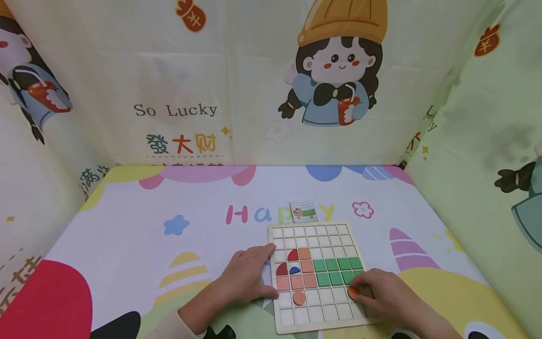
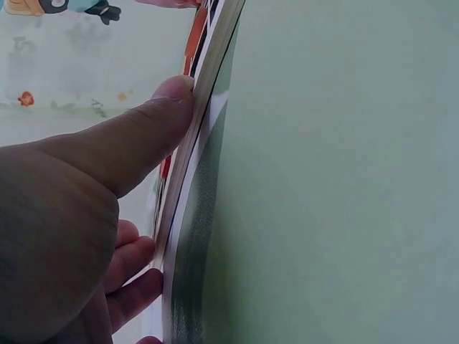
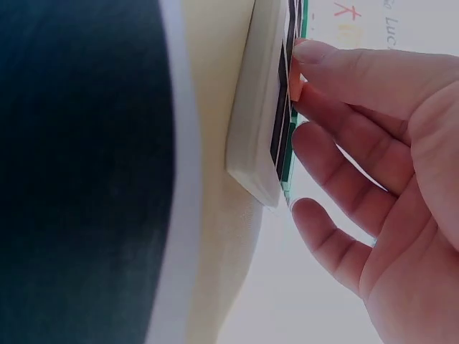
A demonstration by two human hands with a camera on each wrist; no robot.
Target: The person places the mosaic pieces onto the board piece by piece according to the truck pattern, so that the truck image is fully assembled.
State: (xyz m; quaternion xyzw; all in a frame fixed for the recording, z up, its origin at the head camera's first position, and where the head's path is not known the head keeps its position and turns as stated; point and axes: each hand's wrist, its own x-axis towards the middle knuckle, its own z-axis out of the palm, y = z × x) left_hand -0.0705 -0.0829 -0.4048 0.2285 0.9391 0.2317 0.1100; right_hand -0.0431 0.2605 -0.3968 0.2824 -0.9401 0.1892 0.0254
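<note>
A wooden grid board (image 1: 322, 325) lies on the table, with green square tiles (image 1: 333, 265), salmon square tiles (image 1: 297, 282), red quarter-round tiles (image 1: 293, 254) and a blue half-round tile (image 1: 294, 270) in its cells. One orange disc (image 1: 298, 297) sits below the salmon row. My left hand (image 1: 245, 275) rests along the board's left edge, thumb and fingers extended against the rim. Over the right side, below the green tiles, my right hand (image 1: 387, 292) pinches another orange disc (image 3: 295, 80) between thumb and index finger; its other fingers are loosely bent.
Behind the board's far edge stands a small picture card (image 1: 303, 212) showing a coloured grid pattern. The printed tablecloth (image 1: 203, 197) spreads around the board. Printed cloth walls (image 1: 250, 84) enclose the back and both sides.
</note>
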